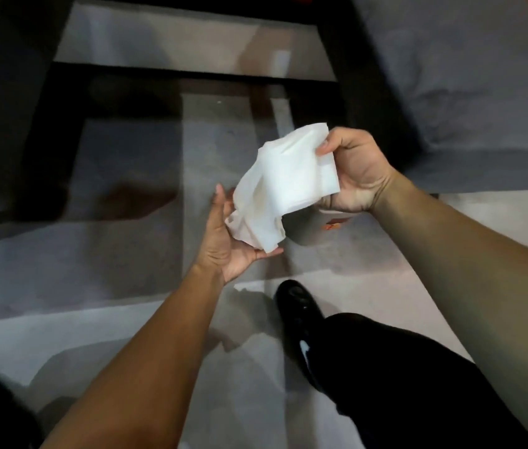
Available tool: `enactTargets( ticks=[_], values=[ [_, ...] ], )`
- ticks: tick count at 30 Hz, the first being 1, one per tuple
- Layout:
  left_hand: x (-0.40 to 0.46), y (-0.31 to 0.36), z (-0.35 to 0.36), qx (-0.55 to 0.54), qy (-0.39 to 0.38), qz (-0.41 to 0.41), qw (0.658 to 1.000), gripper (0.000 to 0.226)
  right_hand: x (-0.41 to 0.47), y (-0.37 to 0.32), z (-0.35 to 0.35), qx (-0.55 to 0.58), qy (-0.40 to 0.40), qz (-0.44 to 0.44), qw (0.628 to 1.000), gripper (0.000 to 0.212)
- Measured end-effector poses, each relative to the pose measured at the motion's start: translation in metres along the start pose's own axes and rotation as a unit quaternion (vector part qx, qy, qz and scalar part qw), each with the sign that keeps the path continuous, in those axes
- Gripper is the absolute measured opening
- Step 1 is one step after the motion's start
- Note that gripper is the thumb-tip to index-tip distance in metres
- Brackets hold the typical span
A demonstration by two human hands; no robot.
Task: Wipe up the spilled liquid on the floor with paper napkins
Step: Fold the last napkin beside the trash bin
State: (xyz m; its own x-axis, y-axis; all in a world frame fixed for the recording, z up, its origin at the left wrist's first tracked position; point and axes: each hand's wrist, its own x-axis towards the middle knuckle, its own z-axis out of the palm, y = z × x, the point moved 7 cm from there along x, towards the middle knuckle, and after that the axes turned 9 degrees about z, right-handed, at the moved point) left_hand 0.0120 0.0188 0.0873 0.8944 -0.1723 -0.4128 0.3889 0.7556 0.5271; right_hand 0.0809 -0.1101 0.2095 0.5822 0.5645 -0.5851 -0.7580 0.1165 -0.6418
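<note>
A bunch of white paper napkins [280, 186] hangs in the air above the grey floor [110, 286], partly unfolded and crumpled at its lower end. My right hand [358, 171] pinches the upper right edge between thumb and fingers. Under the lower end, my left hand [227, 241] lies palm up with straight fingers touching the napkins. A small orange-red spot [332, 225] shows on the floor just below my right hand. Whether the floor is wet elsewhere I cannot tell.
A dark table frame [191, 72] with a glass top stands ahead, with one leg [45, 157] at the left and another leg [376, 102] at the right. A grey sofa cushion [470, 92] fills the upper right. My black shoe [298, 306] and dark trouser leg [402, 377] are below the hands.
</note>
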Motion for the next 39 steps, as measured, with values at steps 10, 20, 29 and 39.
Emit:
enactTargets(
  ticks=[10,20,29,39],
  values=[
    [0.030,-0.075,0.001,0.160,0.055,-0.051,0.984,0.103,-0.047,0.066,-0.129,0.181,0.011,-0.069,0.981,0.076],
    [0.072,-0.185,-0.051,0.292,0.256,-0.160,0.907,0.053,-0.075,0.138,-0.255,0.297,0.036,-0.102,0.949,0.082],
    [0.093,-0.202,0.017,0.445,0.103,-0.061,0.887,0.041,-0.081,0.153,-0.311,0.284,0.161,-0.074,0.942,0.065],
    [0.102,-0.215,0.047,0.526,-0.171,-0.060,0.831,0.047,-0.103,0.159,-0.299,0.361,0.093,-0.134,0.918,0.059]
  ],
)
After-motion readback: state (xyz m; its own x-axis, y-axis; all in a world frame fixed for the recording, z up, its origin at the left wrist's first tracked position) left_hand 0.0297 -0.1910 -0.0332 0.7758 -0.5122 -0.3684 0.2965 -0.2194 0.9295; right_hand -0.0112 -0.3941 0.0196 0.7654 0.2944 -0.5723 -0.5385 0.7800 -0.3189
